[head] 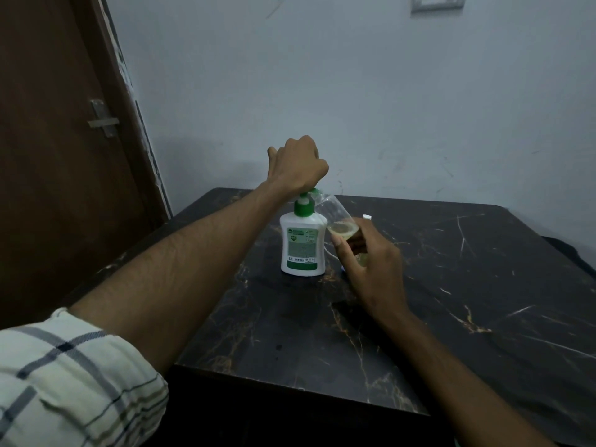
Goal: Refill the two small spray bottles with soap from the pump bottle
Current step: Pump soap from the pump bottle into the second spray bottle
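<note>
At far left, a brown door (pixel 48 156) with a metal latch (pixel 103 119); low in the corner, a rolled check sleeve (pixel 64 382). Reaching forward from it, the left hand (pixel 298 164), curled into a fist directly over the green pump head of the pump bottle (pixel 301 243) and seemingly pressing on it, though the contact itself hidden under the palm. Standing upright on the dark marble table (pixel 451 285), white body, green collar, label toward the camera. Just right of the nozzle and tilted toward it, a clear small spray bottle (pixel 337 216), uncapped, mouth up near the spout, a little yellowish liquid pooled at its lower end. Gripped around that lower end by the right hand (pixel 367 259), thumb and fingers wrapped on it, just beside the pump bottle's right shoulder. Behind the right hand's fingers, a small white cap-like piece (pixel 366 217), too hidden to identify. On the pale wall, upper right, a switch plate (pixel 437 2).
</note>
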Motion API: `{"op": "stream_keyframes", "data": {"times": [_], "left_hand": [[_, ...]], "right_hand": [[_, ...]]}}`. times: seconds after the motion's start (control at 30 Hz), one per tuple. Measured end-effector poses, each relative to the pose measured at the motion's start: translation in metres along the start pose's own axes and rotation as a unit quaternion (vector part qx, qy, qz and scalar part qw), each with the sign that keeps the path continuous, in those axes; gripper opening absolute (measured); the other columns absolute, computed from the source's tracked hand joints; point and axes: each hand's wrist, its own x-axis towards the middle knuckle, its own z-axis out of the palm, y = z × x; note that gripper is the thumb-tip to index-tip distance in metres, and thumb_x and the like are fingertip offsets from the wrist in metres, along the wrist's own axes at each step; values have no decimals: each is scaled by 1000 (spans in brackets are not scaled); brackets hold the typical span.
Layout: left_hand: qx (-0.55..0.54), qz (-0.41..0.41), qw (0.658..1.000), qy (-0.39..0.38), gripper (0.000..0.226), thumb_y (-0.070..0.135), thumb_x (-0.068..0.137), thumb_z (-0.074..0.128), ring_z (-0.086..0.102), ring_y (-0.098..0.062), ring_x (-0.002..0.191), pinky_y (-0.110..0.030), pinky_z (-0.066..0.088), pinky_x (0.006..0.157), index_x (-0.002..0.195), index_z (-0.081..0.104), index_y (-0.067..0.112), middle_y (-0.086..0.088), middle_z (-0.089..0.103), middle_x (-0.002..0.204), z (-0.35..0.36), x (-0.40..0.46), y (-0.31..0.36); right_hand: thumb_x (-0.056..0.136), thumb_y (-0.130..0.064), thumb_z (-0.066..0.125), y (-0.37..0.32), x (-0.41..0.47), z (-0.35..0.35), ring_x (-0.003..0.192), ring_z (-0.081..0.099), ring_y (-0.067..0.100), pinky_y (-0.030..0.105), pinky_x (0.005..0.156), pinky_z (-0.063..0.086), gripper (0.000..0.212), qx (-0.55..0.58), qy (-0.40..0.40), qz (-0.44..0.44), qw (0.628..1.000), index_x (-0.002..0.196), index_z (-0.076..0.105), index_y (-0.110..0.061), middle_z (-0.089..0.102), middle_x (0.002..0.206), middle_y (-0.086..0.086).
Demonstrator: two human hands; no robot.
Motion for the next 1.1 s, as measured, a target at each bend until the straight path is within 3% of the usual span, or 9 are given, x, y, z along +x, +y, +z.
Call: {"op": "stream_keyframes", "data": {"times": [0.13, 0.33, 0.5, 0.63, 0.83, 0.97, 1.1], "left_hand": [[5, 6, 1000, -6, 13, 19, 77, 53, 65, -31, 79, -44, 34, 87, 77, 65, 13, -13, 78, 90, -3, 0, 1], [0, -4, 1000, -1, 24, 21, 78, 54, 70, -33, 88, -44, 35, 89, 85, 73, 8, -10, 78, 90, 3, 3, -1], [5, 1, 1000, -3, 28, 23, 75, 49, 69, -34, 85, -47, 38, 95, 83, 71, 8, -12, 78, 90, -3, 0, 0], [-7, -9, 1000, -8, 37, 25, 74, 49, 70, -31, 86, -48, 40, 95, 89, 77, 6, -9, 78, 87, 1, 2, -2], [9, 4, 1000, -13, 20, 23, 73, 48, 60, -28, 73, -49, 41, 95, 73, 62, 11, -7, 72, 79, -5, 1, 1], [-13, -18, 1000, -17, 42, 26, 71, 47, 71, -31, 85, -49, 41, 95, 89, 78, 5, -9, 78, 84, -1, 2, -1], [0, -13, 1000, -21, 38, 27, 74, 49, 71, -30, 84, -49, 41, 95, 89, 77, 6, -7, 77, 84, -2, 1, -3]], "right_hand": [[102, -34, 65, 0, 0, 0, 94, 64, -9, 4, 73, 47, 24, 3, -2, 0, 1000, 120, 64, -19, 65, 101, -15], [102, -37, 64, 3, 0, 1, 94, 63, -9, 6, 74, 48, 20, 2, -7, 0, 1000, 118, 62, -25, 58, 99, -30], [102, -39, 64, 4, 0, 2, 96, 64, -5, 10, 76, 52, 21, 3, -6, 0, 1000, 120, 60, -28, 60, 101, -25], [102, -40, 63, 3, -1, 2, 96, 63, -8, 7, 76, 50, 18, 5, -10, -3, 1000, 118, 58, -33, 57, 101, -34], [102, -41, 63, -1, -1, 1, 94, 64, -9, 6, 74, 49, 17, 9, -9, -8, 1000, 117, 57, -36, 58, 98, -34], [103, -40, 62, 0, -1, 0, 93, 64, -6, 8, 74, 50, 17, 12, -7, -7, 1000, 116, 60, -30, 60, 98, -29], [101, -42, 61, -3, 0, 0, 96, 62, -13, 5, 75, 49, 18, 14, -15, -12, 1000, 117, 56, -35, 57, 99, -35]]}}
